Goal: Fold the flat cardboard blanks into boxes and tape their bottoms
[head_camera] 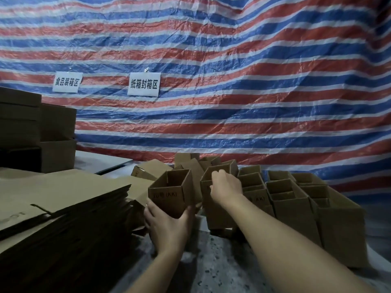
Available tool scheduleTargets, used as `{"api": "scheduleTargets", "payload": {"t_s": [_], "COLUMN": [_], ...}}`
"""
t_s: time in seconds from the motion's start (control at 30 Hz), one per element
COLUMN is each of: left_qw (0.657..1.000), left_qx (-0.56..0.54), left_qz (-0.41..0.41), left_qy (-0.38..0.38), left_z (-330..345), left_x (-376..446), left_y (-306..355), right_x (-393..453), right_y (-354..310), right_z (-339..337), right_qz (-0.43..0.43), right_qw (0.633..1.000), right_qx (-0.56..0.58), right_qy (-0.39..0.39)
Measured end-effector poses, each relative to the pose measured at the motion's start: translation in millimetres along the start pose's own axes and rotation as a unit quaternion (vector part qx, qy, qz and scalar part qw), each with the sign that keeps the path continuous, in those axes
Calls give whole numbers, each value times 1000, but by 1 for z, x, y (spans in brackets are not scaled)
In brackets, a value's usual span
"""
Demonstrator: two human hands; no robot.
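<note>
Left hand [167,225] grips an open box [169,193]; right hand [225,187] apparently pinches a neighbouring box [213,210] rim, which may tip the crowded finished boxes [296,193].

Bare floor [213,269] lies open in the centre foreground; flat cardboard blanks [63,210] block the left side, open boxes [296,199] crowd the right, striped tarp [232,81] closes the far edge

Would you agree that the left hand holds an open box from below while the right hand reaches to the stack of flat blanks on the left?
Not quite. The left hand does hold the open box from below, but the right hand rests on the rim of another folded box to the right, not the flat blanks. The head view shows this.
</note>
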State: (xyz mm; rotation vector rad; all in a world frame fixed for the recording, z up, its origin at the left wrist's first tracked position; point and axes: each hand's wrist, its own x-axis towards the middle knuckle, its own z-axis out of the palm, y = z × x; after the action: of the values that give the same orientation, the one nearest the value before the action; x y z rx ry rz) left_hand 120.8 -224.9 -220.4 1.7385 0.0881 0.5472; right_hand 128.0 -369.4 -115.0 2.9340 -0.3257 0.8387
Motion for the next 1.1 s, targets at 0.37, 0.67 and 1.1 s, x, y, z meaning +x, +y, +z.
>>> {"api": "scheduleTargets", "payload": {"t_s": [0.37,0.67,1.1], "left_qw": [998,995,965], "left_qx": [48,83,197], "left_qz": [23,-1,85], "left_qy": [-22,-52,-150], "left_z": [52,55,40], "left_x": [18,27,15], "left_y": [-5,-4,-10], "right_x": [-3,-24,-74], "right_y": [2,18,39], "right_z": [9,7,-36], "right_qz": [-32,-25,-13], "right_qw": [999,998,996], "right_qx": [20,11,8], "right_qy": [-30,-60,-84]}}
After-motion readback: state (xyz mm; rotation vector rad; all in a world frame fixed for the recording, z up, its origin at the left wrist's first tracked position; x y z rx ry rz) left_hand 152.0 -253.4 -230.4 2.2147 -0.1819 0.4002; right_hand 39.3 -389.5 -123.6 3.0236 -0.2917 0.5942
